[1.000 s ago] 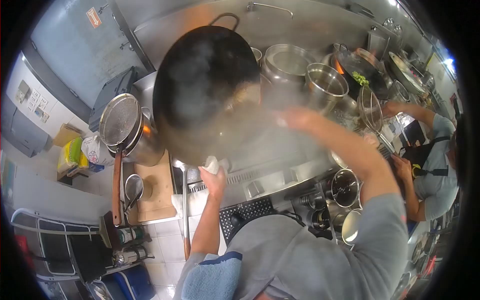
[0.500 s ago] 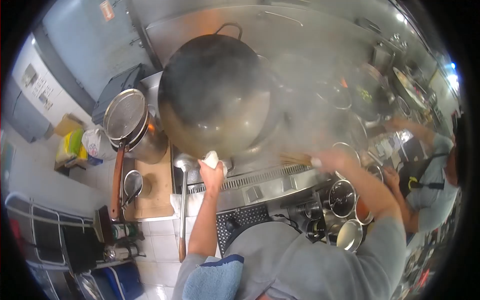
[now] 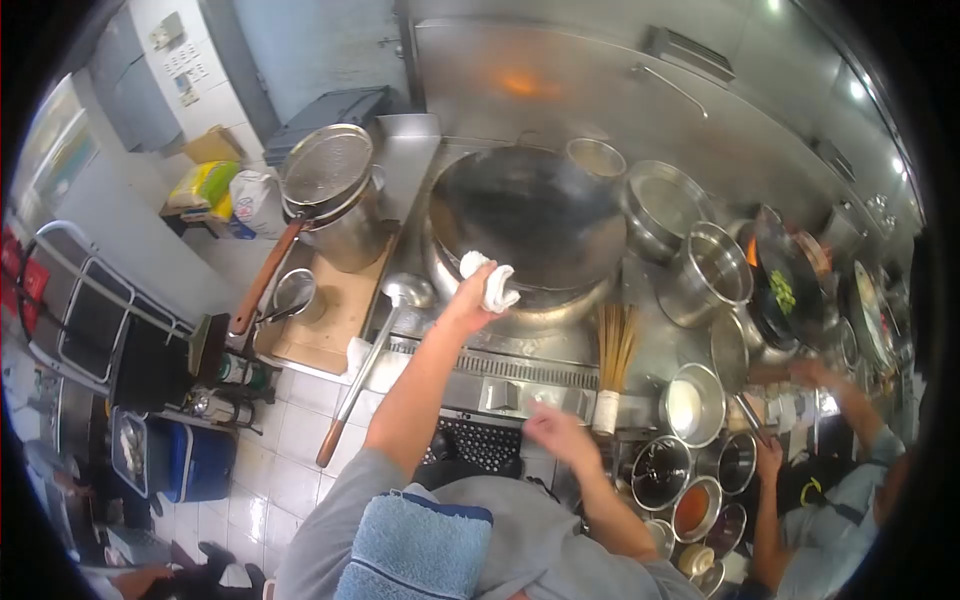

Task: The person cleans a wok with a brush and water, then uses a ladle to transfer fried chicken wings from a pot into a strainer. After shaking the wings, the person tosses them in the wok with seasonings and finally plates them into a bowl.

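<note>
My left hand is closed around a folded white cloth at the near rim of a large black wok. The wok sits level on its burner, dark inside; a handle under the cloth is hidden. Beside the control knobs, my right hand hangs over the stove's front edge, slightly blurred, its fingers loosely apart and nothing visible in them. To its right, a bamboo wok brush with a white-wrapped end rests on the stove top. A long-handled ladle leans left of the wok.
At left, a wooden-handled strainer tops a steel pot, near a small metal jug. Several pots, including a tall steel pot, and sauce bowls stand on the right. A co-worker's arm reaches in there.
The wok has come down from a steep tilt to level on the burner. My right hand has let go of the brush and drawn back toward me. The steam has thinned, and the view has shifted.
</note>
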A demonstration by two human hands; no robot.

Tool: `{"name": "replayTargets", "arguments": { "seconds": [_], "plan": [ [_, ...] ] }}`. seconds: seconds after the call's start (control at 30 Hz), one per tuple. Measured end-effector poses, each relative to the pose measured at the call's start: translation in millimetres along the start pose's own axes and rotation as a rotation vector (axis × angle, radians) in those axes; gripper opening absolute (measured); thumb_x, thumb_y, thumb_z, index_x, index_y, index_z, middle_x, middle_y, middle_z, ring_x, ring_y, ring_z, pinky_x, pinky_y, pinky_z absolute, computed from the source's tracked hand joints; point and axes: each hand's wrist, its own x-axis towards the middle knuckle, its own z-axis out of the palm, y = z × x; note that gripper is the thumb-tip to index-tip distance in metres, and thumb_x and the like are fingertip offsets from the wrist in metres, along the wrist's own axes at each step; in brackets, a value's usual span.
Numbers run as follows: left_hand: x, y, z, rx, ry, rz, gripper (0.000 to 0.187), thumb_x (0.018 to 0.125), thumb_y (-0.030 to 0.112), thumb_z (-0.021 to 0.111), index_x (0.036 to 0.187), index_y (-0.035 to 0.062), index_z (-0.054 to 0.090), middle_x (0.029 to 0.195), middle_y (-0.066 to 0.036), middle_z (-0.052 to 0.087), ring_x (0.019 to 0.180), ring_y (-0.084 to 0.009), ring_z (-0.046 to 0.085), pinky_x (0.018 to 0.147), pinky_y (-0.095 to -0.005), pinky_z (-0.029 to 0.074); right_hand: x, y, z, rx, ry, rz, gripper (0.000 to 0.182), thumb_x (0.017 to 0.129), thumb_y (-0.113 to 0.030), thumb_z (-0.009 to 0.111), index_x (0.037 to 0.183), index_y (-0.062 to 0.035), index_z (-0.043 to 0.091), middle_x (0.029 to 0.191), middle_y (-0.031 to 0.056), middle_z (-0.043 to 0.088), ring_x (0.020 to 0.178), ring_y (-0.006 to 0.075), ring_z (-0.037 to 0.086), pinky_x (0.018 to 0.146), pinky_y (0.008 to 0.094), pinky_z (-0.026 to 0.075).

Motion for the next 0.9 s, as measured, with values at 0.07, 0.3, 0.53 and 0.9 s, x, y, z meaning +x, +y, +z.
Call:
{"name": "replayTargets", "arguments": {
  "seconds": [0.07, 0.3, 0.53, 0.9],
  "plan": [
    [-25, 1, -9, -0.094, -0.032, -0.045, 0.041, 0.094, 0.046, 0.055, 0.118, 0.0139, 0.057, 0.105, -0.002, 0.066, 0.093, -0.0219, 0.063, 0.077, -0.0421, 0.051, 32, 6, 53, 0.028, -0.332, -0.164, 0.052, 0.089, -0.021, 0.063, 0.139, -0.0161, 0.050, 0.080, 0.0090, 0.069, 0.073, 0.0178, 0.064, 0.070, 0.0328, 0.052],
    [-201, 77, -60, 0.155, 0.229, 0.466, 0.042, 0.087, 0.019, 0.068, 0.124, 0.0047, 0.052, 0.108, -0.006, 0.061, 0.097, -0.0180, 0.062, 0.083, -0.0345, 0.053, 101, -80, 229, -0.459, -0.709, -0.597, 0.053, 0.099, -0.044, 0.042, 0.149, -0.0292, 0.031, 0.091, 0.0235, 0.068, 0.082, 0.0396, 0.067, 0.078, 0.0476, 0.052],
    [-294, 204, -162, 0.317, 0.549, 0.715, 0.047, 0.094, 0.027, 0.061, 0.133, 0.0030, 0.048, 0.121, -0.009, 0.059, 0.108, -0.0182, 0.059, 0.091, -0.0330, 0.049, 151, -88, 312, -0.030, -0.588, -0.432, 0.046, 0.089, -0.053, 0.058, 0.106, -0.0111, 0.061, 0.094, 0.0199, 0.069, 0.089, 0.0371, 0.066, 0.078, 0.0418, 0.052],
    [-206, 206, -261, -0.537, -0.430, 0.206, 0.060, 0.095, 0.051, 0.045, 0.135, 0.0062, 0.046, 0.140, -0.035, 0.032, 0.098, -0.0389, 0.059, 0.058, -0.0329, 0.052, 62, -68, 181, 0.695, 0.069, 0.120, 0.074, 0.084, -0.003, 0.066, 0.147, -0.0102, 0.027, 0.089, 0.0071, 0.053, 0.050, 0.0124, 0.051, 0.040, 0.0266, 0.043]
  ]
}}
